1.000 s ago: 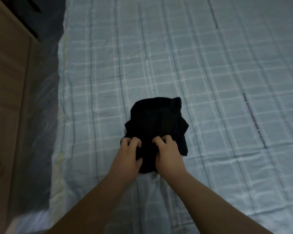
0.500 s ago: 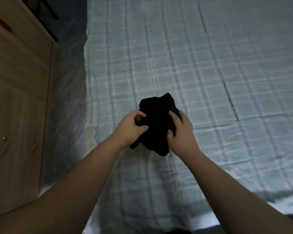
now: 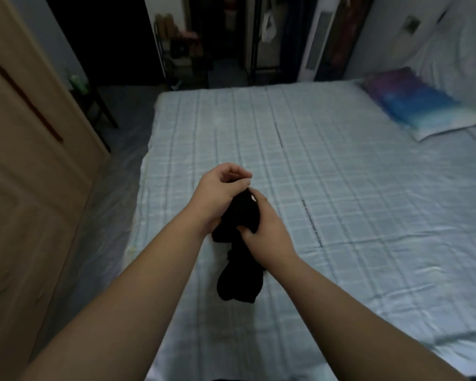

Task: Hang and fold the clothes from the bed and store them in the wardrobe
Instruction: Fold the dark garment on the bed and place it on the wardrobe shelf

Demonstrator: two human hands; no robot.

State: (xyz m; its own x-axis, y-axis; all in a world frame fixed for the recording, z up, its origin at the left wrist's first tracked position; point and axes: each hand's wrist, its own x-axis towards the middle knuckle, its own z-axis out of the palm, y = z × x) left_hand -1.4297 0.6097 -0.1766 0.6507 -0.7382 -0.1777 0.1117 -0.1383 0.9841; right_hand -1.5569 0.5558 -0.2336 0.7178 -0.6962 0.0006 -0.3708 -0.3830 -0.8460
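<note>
A small black garment (image 3: 241,259) is bunched up and held in the air above the bed (image 3: 341,202), its lower part hanging down. My left hand (image 3: 217,193) grips its upper left side with curled fingers. My right hand (image 3: 267,229) grips it from the right, fingers wrapped round the cloth. The wooden wardrobe (image 3: 25,174) stands along the left, its doors closed in the part that shows.
The bed has a pale blue checked sheet. A blue and purple pillow (image 3: 421,103) lies at the far right. A strip of floor (image 3: 102,215) runs between bed and wardrobe. A dark doorway and shelves (image 3: 190,50) lie beyond the bed's far end.
Both hands have lifted the black garment off the sheet and gathered it into a tighter bunch. My view has tilted up, so the far end of the room now shows.
</note>
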